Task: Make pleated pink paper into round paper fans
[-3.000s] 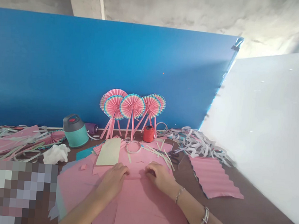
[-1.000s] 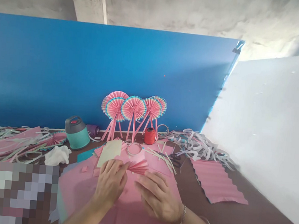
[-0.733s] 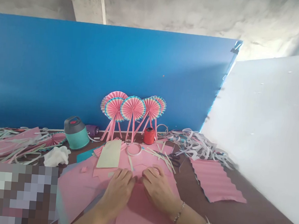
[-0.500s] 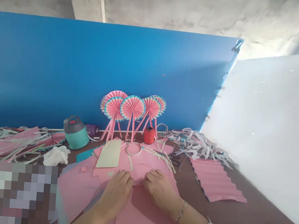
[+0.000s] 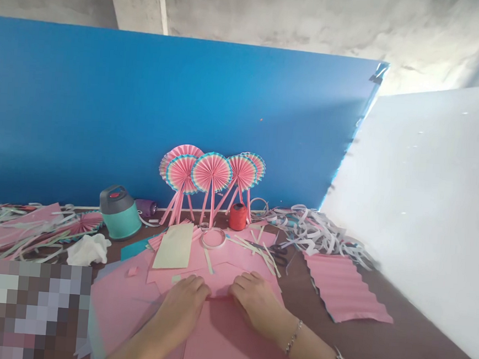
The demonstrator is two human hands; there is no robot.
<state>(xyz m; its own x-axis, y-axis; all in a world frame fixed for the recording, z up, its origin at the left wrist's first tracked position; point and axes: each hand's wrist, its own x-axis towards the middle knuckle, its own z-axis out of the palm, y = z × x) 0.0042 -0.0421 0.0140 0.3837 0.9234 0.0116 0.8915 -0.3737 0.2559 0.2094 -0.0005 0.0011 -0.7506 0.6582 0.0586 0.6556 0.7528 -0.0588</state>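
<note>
Low in the middle lies a pink paper sheet, its far edge turned over in a narrow fold between my hands. My left hand has its fingers curled and pressed together on the left part of that fold. On the right part, my right hand pinches the same edge, thumb tucked underneath and out of sight. Other pink sheets lie beneath and to the left. A pale green paper piece and a ring-shaped tape roll rest just beyond my hands.
Several pleated paper fans stand against the blue panel. Nearby are a red thread spool, scissors and a teal container. Paper strips heap at back right, behind a creased pink sheet. Crumpled tissue lies left.
My left hand has shifted slightly left along the folded edge, widening the gap between my hands. My right hand stays nearly in place. The view has moved very slightly.
</note>
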